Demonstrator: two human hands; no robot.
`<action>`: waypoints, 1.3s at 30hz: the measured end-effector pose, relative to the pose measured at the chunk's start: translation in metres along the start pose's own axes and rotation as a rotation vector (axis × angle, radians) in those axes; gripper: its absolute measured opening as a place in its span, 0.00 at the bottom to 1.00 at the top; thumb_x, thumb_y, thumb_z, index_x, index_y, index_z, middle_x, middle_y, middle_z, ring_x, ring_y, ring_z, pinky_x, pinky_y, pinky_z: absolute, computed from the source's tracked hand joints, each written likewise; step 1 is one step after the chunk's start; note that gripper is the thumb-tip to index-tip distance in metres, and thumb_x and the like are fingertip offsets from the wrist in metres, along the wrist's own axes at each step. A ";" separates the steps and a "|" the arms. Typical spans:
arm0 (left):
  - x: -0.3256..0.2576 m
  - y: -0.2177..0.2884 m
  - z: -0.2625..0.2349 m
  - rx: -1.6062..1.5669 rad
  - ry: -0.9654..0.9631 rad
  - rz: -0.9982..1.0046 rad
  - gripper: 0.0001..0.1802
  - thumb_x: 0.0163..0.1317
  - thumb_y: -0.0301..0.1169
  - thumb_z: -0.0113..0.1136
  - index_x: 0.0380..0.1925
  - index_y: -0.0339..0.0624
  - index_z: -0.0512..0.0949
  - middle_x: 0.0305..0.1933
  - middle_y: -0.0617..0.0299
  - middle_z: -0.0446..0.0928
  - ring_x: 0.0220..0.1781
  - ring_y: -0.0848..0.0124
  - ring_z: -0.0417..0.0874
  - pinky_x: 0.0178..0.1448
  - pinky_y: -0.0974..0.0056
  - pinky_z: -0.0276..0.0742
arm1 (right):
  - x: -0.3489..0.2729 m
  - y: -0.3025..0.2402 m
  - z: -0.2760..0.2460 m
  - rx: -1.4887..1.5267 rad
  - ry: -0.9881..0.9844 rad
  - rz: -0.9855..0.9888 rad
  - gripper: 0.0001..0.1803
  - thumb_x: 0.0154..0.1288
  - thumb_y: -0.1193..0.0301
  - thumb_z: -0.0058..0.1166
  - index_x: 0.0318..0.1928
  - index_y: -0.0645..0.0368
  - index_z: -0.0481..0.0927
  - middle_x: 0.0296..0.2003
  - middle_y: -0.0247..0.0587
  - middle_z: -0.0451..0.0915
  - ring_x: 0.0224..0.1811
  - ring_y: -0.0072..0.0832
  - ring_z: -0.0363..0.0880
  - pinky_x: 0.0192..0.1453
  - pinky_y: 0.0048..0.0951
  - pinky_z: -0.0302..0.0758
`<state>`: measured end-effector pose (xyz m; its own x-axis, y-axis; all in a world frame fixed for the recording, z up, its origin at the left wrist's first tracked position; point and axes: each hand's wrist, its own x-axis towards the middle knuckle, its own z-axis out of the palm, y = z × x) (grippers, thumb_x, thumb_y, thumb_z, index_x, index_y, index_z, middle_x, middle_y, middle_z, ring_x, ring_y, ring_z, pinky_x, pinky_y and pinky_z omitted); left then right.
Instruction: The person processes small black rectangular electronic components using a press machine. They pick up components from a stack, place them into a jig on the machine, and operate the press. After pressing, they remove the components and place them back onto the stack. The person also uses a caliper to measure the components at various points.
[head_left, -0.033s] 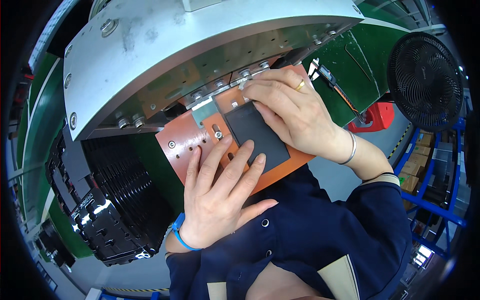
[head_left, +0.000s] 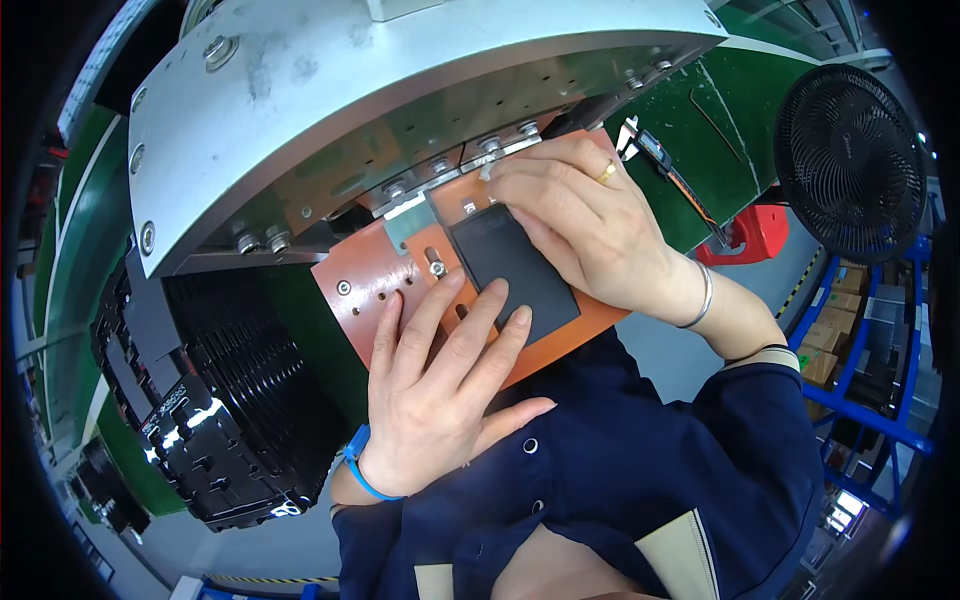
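My left hand (head_left: 437, 385) lies with its fingers spread, fingertips pressing the near left part of a flat black rectangular sheet (head_left: 520, 262) and the orange plate around it. That plate (head_left: 590, 318) has slots and a bolt (head_left: 437, 269) left of the sheet, and a pinkish-brown plate (head_left: 345, 287) with small holes adjoins it. At the sheet's far end, my right hand (head_left: 590, 215) is closed in a pinch. A small whitish bit (head_left: 486, 173) shows at its fingertips; I cannot make out its kind.
A large silver metal housing (head_left: 330, 90) with bolts overhangs the plates. Calipers (head_left: 655, 150) and a bent hex key (head_left: 715, 125) lie on the green bench at right, near a red container (head_left: 757, 235) and a black fan (head_left: 850, 160). Stacked black trays (head_left: 225, 400) stand at left.
My right hand has shifted very slightly to the right at the sheet's far end. My left hand has stayed in place.
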<state>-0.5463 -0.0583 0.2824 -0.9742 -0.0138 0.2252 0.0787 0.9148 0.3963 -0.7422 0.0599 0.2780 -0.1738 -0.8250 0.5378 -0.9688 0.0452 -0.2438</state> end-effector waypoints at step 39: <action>0.014 -0.009 -0.010 0.011 -0.110 -0.058 0.53 0.41 0.78 0.58 0.60 0.52 0.79 0.70 0.54 0.66 0.74 0.45 0.58 0.73 0.35 0.48 | -0.026 -0.006 -0.021 0.217 -0.171 0.024 0.20 0.52 0.61 0.70 0.43 0.59 0.85 0.51 0.47 0.82 0.60 0.45 0.79 0.58 0.40 0.81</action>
<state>-0.5583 -0.0709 0.2911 -0.9944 -0.0232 0.1028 0.0195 0.9181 0.3958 -0.7355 0.0932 0.2826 -0.1455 -0.9092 0.3901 -0.9010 -0.0411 -0.4318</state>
